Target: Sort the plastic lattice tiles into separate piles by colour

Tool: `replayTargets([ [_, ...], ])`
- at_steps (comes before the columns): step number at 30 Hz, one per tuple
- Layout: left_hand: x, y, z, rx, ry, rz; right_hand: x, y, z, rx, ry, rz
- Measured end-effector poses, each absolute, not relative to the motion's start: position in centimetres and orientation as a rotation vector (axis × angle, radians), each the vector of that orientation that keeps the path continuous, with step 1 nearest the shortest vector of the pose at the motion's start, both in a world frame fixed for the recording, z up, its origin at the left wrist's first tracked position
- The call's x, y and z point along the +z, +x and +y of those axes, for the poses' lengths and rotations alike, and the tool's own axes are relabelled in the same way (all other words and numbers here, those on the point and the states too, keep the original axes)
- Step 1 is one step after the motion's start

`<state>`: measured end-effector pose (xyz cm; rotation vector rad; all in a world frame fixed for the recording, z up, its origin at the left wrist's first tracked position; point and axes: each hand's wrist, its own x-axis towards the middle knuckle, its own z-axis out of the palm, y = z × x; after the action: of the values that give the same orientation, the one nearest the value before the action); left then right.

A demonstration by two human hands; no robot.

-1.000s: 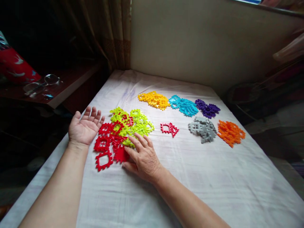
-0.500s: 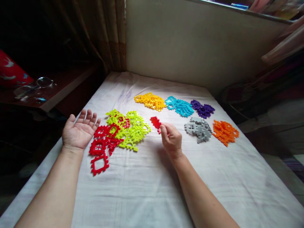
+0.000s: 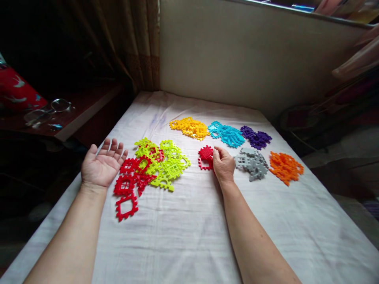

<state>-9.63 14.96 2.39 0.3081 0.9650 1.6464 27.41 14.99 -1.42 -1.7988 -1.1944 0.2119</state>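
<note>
My left hand lies palm up at the left, fingers spread and holding nothing. Beside its fingertips is a pile of red interlocking plastic building tiles, several with window cutouts. Lime-green tiles spread to the right of these, with some red among them. In the middle of the bed-like surface my right hand pinches the right edge of a solid red building tile. Just below this tile shows a red open-frame tile; whether the hand also grips it is hidden.
Farther back lie piles of yellow, light-blue and purple tiles. Grey tiles and orange tiles lie to the right of my right hand. A white sheet covers the surface. Eyeglasses rest on a dark ledge at the left.
My right hand has moved slightly right and lowered with the red tile, which now looks flatter. A red open-frame tile now shows beneath it. My left hand has stayed in place.
</note>
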Motion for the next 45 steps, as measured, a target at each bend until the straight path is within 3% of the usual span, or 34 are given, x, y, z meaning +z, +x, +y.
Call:
replayTargets([
  [16,2.2,-7.1,15.4,1.751,0.550,1.200,-1.7,27.3,14.7,-0.157,-1.490,-1.489],
  [24,2.0,-4.7,15.5,1.811,0.556,1.279,-1.7,25.6,14.4,-0.116,-1.422,-1.652],
  [30,2.0,-1.5,14.8,1.710,0.661,1.087,-0.8,24.7,13.8,-0.057,-1.426,-1.706],
  [34,2.5,-3.0,15.0,1.595,0.686,0.992,0.2,22.9,12.9,0.005,-1.378,-1.799],
  [40,2.1,-7.3,16.0,1.726,0.588,1.153,1.4,18.9,10.8,0.106,-1.139,-2.117],
  [45,1.2,-4.9,15.9,1.753,0.605,1.141,1.3,17.1,9.9,0.144,-1.139,-2.257],
])
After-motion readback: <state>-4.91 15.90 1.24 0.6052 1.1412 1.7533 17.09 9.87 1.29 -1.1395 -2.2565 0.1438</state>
